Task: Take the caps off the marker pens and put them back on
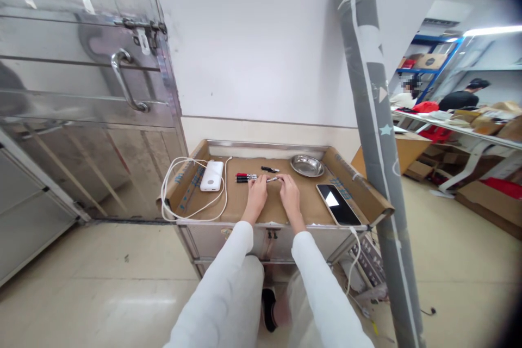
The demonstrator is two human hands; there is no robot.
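A slim pen (272, 179) lies level between my two hands, low over the cardboard-lined top of a metal cabinet. My left hand (258, 196) pinches its left end, and the fingers of my right hand (289, 194) close on its right end. Just left of my left hand lie several pens (245, 178), red and black, side by side and partly covered by that hand. Beyond the hands rests a small black pen or pen part (269, 169), too small to tell which. A shallow round metal dish (307, 165) stands behind my right hand.
A white power bank (211, 176) with a looped white cable (163, 196) sits at the left. On the right lies a phone (338, 204). Folded cardboard edges (354, 182) border the top. A tall grey roll (379, 119) leans at the right; two people are in the background.
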